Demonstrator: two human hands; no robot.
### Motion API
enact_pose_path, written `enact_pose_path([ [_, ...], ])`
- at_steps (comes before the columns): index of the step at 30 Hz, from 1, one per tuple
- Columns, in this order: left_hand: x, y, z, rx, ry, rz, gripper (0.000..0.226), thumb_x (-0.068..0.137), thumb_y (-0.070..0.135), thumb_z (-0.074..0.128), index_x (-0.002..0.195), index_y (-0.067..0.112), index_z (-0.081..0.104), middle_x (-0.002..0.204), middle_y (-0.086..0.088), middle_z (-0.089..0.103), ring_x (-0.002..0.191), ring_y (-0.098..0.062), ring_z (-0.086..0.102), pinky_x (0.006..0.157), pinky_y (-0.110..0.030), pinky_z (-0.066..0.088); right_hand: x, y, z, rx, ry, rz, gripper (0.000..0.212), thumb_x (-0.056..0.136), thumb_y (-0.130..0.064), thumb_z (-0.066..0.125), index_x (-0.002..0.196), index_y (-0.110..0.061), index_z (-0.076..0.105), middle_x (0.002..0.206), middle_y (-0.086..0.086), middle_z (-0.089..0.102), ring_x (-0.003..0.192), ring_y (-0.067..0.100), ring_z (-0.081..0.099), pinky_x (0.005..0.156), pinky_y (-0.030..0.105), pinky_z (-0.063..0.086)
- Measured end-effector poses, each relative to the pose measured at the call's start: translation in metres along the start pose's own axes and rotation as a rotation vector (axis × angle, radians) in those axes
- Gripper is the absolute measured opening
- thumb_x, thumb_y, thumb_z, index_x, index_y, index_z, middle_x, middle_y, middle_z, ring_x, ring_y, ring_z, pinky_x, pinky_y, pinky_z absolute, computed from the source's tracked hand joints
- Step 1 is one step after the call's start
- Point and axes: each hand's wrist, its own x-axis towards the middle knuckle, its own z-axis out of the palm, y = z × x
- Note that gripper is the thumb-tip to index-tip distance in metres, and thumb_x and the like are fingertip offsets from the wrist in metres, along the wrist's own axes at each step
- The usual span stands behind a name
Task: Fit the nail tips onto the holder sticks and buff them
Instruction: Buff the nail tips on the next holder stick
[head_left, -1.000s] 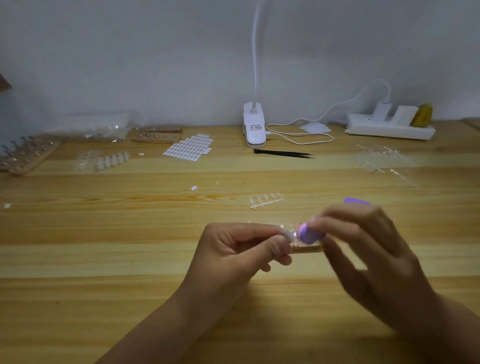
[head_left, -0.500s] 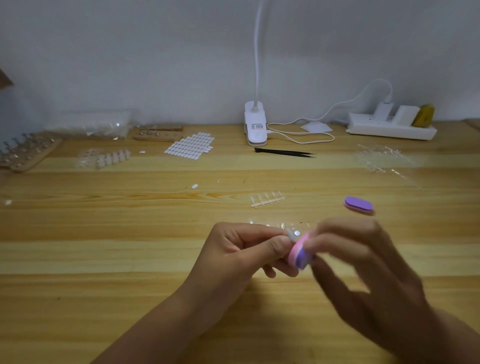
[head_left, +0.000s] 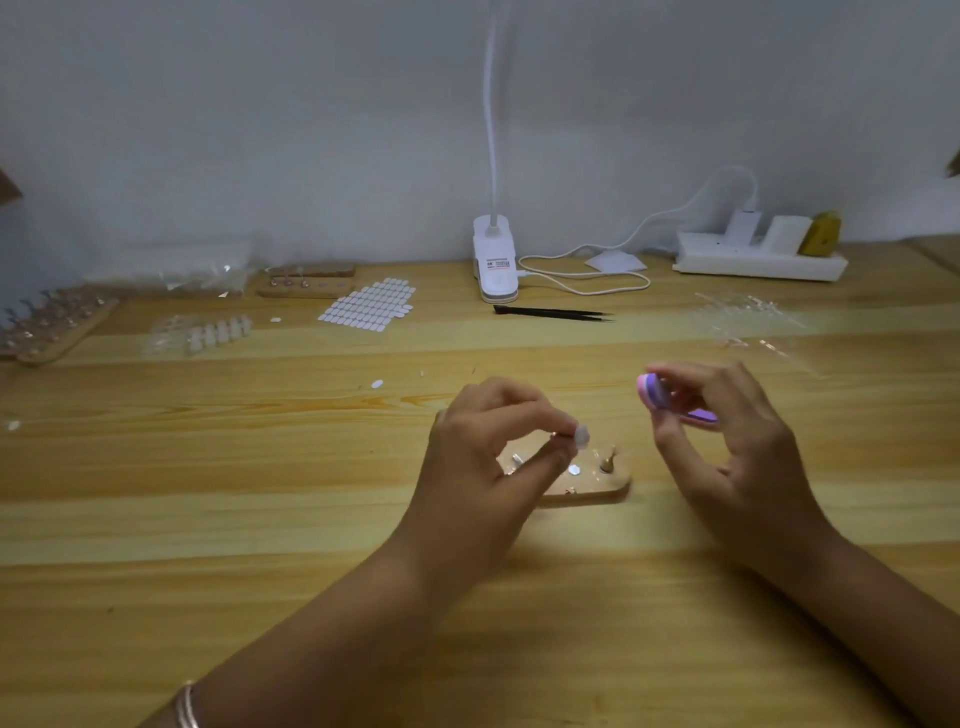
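**A:** Hands have split since half a second ago. The buffer block (head_left: 652, 391) is off the nail tip (head_left: 582, 436) and sits up and right of it, with a clear gap.

**B:** Left side?

**A:** The left hand (head_left: 483, 457) has thumb and index pinching the nail tip, which pokes out right of the fingertips. What it's mounted on is hidden, can't tell.

**B:** Right?

**A:** The right hand (head_left: 737, 452) pinches the buffer block between thumb and fingers (head_left: 696, 375). The block is at their left end.

**B:** Under them?

**A:** A wooden base (head_left: 618, 491) sits on the tabletop (head_left: 260, 519), below and between both sets of fingers. One holder stick (head_left: 607, 461) stands upright in it, just right of the nail tip and lower. A second buffer (head_left: 702, 414) is on the tabletop behind the right fingers, partly hidden.
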Motion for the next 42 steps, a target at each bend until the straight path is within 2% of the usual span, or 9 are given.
enact_pose_path([
  [6,0.011,-0.004,0.008,0.192,-0.022,-0.039,0.008,0.081,0.025,0.079,0.079,0.029,0.072,0.086,0.021,0.071,0.098,0.001,0.062,0.117,-0.042,0.015,-0.003,0.001,0.002,-0.014,-0.042,-0.054,0.027,0.090,-0.007,0.062,0.117,-0.008,0.064,0.106,-0.002,0.059,0.099,0.005,0.057,0.088,0.014,0.045],
  [14,0.011,-0.013,0.016,0.379,-0.084,-0.131,0.014,0.071,0.040,0.082,0.068,0.041,0.067,0.087,0.032,0.062,0.112,0.006,0.046,0.116,-0.038,-0.008,-0.003,-0.004,0.003,-0.037,-0.111,-0.104,0.028,0.088,-0.019,0.052,0.110,-0.005,0.064,0.098,-0.003,0.056,0.089,0.004,0.050,0.082,0.014,0.041],
  [23,0.011,-0.016,0.017,0.439,-0.112,-0.110,0.013,0.078,0.036,0.077,0.074,0.040,0.065,0.092,0.022,0.062,0.109,0.004,0.044,0.116,-0.040,-0.007,-0.002,-0.009,0.003,-0.036,-0.137,-0.086,0.021,0.087,-0.014,0.055,0.104,-0.004,0.063,0.095,-0.002,0.057,0.088,0.003,0.048,0.079,0.012,0.040],
  [26,0.014,-0.014,0.016,0.456,-0.173,-0.019,0.004,0.081,0.025,0.074,0.084,0.028,0.072,0.089,0.012,0.069,0.097,-0.006,0.056,0.116,-0.040,0.014,-0.003,-0.010,0.002,-0.018,-0.156,-0.025,0.023,0.082,-0.003,0.059,0.105,-0.004,0.060,0.095,-0.005,0.058,0.088,0.002,0.050,0.071,0.003,0.037],
  [28,0.017,-0.013,0.016,0.511,-0.231,0.065,0.008,0.082,0.019,0.072,0.088,0.023,0.074,0.086,0.007,0.072,0.083,-0.010,0.060,0.107,-0.030,0.028,-0.004,-0.011,0.002,0.001,-0.176,0.019,0.025,0.083,-0.004,0.057,0.107,-0.005,0.059,0.096,-0.012,0.055,0.092,0.004,0.051,0.067,0.002,0.038],
  [30,0.020,-0.011,0.016,0.573,-0.260,0.111,0.010,0.083,0.018,0.070,0.089,0.024,0.075,0.085,0.008,0.071,0.075,-0.010,0.055,0.081,-0.023,0.037,-0.004,-0.012,0.003,0.012,-0.191,0.032,0.025,0.084,-0.006,0.055,0.108,-0.006,0.059,0.099,-0.016,0.053,0.092,0.005,0.050,0.066,0.004,0.039],
  [33,0.023,-0.012,0.015,0.506,-0.279,0.037,0.011,0.085,0.019,0.068,0.091,0.026,0.074,0.088,0.009,0.067,0.076,-0.007,0.051,0.066,-0.028,0.041,-0.004,-0.012,0.002,0.017,-0.195,0.017,0.025,0.083,-0.005,0.055,0.107,-0.005,0.058,0.098,-0.015,0.053,0.093,0.003,0.050,0.067,0.005,0.040],
  [38,0.023,-0.016,0.014,0.474,-0.244,0.000,0.011,0.085,0.024,0.071,0.094,0.021,0.075,0.096,0.007,0.066,0.091,-0.012,0.059,0.084,-0.037,0.047,-0.005,-0.011,0.002,0.042,-0.214,0.037,0.024,0.083,-0.004,0.052,0.106,-0.006,0.057,0.095,-0.006,0.055,0.091,0.005,0.050,0.061,0.013,0.043],
  [42,0.022,-0.019,0.014,0.493,-0.170,-0.029,0.011,0.079,0.035,0.077,0.085,0.025,0.076,0.091,0.010,0.069,0.092,-0.005,0.057,0.112,-0.036,0.024,-0.004,-0.012,0.000,0.088,-0.216,0.023,0.021,0.087,-0.014,0.039,0.097,-0.005,0.054,0.086,-0.006,0.054,0.082,0.003,0.049,0.071,0.008,0.037],
])
